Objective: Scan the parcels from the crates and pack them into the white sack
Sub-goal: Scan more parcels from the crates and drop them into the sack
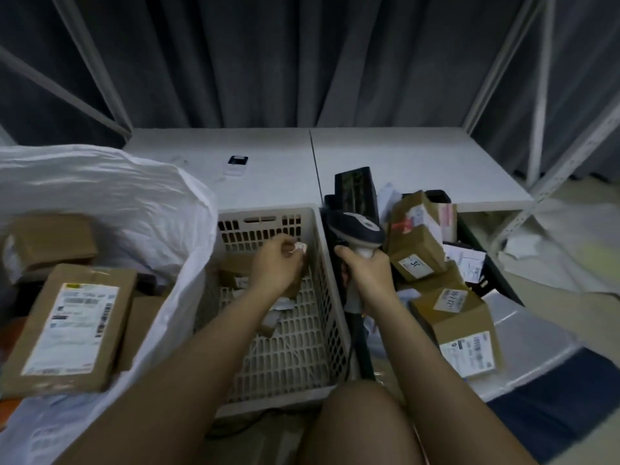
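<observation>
Bare knee (pixel 362 427) and two forearms reaching over the crates.

Left hand (pixel 278 263) is pinching a small white item (pixel 299 247) inside the white slatted crate (pixel 312 330), above a few brown parcels (pixel 235 273) and paper scraps lying at its far end. Right hand (pixel 367 273) is gripping the handle of a barcode scanner (pixel 355 229), head pointing away, over the gap between the white crate and the dark crate (pixel 486 273) to its right. Labelled cardboard parcels (pixel 459 323) are crowding that dark crate, piled at angles. White sack (pixel 141 209) is standing open at left, just beside the white crate, holding a large labelled parcel (pixel 73 327) and other boxes. Behind, a white table (pixel 402 162) is carrying a small dark device (pixel 237 160), with grey curtains (pixel 268 62) and a metal rack (pixel 543 95) beyond.
</observation>
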A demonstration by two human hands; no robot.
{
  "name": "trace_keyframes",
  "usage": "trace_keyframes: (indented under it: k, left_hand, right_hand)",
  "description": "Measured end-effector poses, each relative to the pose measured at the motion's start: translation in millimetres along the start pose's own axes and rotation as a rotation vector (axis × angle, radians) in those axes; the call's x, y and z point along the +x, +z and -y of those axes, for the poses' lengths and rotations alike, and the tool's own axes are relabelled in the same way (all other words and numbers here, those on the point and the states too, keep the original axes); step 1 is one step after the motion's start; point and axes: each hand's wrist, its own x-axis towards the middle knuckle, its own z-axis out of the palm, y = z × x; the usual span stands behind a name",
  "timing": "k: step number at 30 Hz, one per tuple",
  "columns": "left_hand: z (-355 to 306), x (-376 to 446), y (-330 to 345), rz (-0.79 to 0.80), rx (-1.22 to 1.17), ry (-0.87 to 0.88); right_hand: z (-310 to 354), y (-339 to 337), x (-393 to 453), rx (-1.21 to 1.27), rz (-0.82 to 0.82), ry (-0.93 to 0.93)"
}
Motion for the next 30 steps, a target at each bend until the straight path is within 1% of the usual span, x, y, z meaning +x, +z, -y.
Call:
trace_keyframes:
  k: [3,6,12,15,18,22,24,26,28,30]
  left_hand:
    - [30,31,18,-0.009,-0.03,-0.114]
    - [57,65,34,-0.022,-0.059,-0.196]
    - [97,134,66,0.033,-0.031,-0.219]
    - [121,168,79,0.075,0.022,-0.219]
    - [144,196,91,0.121,0.053,-0.176]
    - [175,222,112,0.235,0.103,-0.099]
    - [190,232,121,0.294,0.212,-0.044]
    - [207,241,129,0.352,0.311,-0.037]
    - [216,245,132,0.341,0.393,-0.011]
    - [213,240,124,0.249,0.41,0.052]
  right_hand:
    - [-18,7,29,-0.001,0.023,0.056]
    - [-34,23,59,-0.01,0.024,0.06]
    - [-62,51,119,-0.023,0.001,0.087]
    - [-69,61,140,-0.079,0.027,0.039]
    - [-77,70,151,-0.195,0.057,-0.044]
    - [-91,76,164,-0.238,0.046,-0.061]
    - [-96,78,171,-0.265,0.058,-0.081]
    - [-99,80,174,-0.286,0.06,-0.102]
    - [-101,81,175,-0.275,0.061,-0.106]
    - [-99,82,175,-0.245,0.067,-0.094]
